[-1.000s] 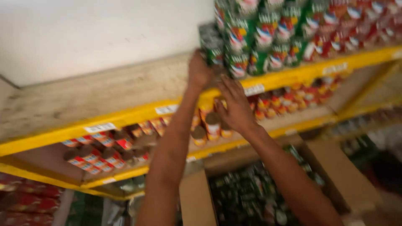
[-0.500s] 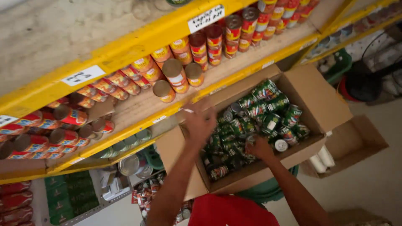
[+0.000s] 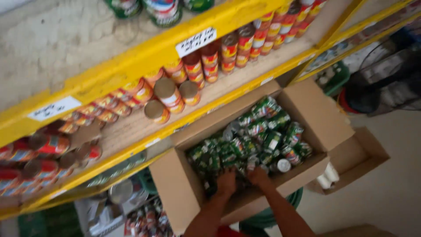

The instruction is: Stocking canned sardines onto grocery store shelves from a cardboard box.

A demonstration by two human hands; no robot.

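Both hands, left [image 3: 226,181] and right [image 3: 258,175], reach among green cans [image 3: 258,136] in one box [image 3: 184,193]. Fingers are buried; whether they hold anything, I cannot tell. Cans too many to count.

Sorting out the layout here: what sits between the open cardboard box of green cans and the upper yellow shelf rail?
In the head view, a wooden shelf board with red and orange cans lies between the box and the rail.

Matt brown cardboard box [image 3: 320,118], glossy green-labelled metal cans [image 3: 258,136].
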